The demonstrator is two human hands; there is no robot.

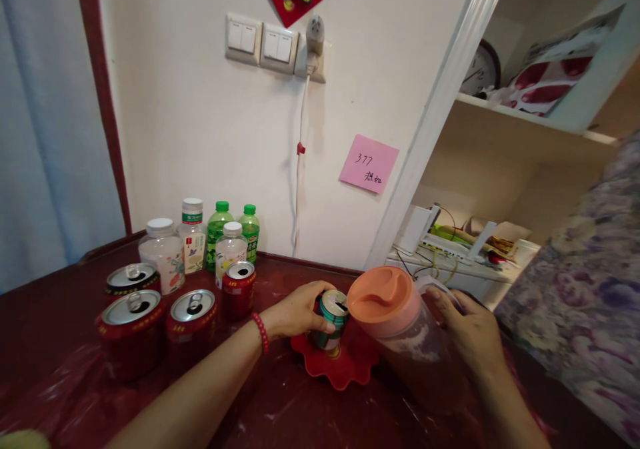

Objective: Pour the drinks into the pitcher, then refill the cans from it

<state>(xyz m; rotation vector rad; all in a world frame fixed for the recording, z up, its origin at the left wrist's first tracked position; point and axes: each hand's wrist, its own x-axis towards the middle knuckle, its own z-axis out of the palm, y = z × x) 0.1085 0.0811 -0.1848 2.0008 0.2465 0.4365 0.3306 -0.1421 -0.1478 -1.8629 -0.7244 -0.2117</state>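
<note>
My left hand (300, 310), with a red bead bracelet at the wrist, is wrapped round a green drink can (332, 319). The can's top is open, and it is over a scalloped red dish (337, 372). My right hand (465, 322) grips the pale handle of a clear pitcher (425, 362) with an orange lid (383, 295). The pitcher tilts to the left, its lid close beside the can. Whether the lid touches the can, I cannot tell. Liquid inside the pitcher is hard to make out.
Several opened red cans (131, 342) stand at the left on the dark red table (270, 409). Behind them are clear bottles with white caps (165, 249) and green bottles (219, 229). A power cord (299, 195) hangs down the wall; shelves (530, 119) are at the right.
</note>
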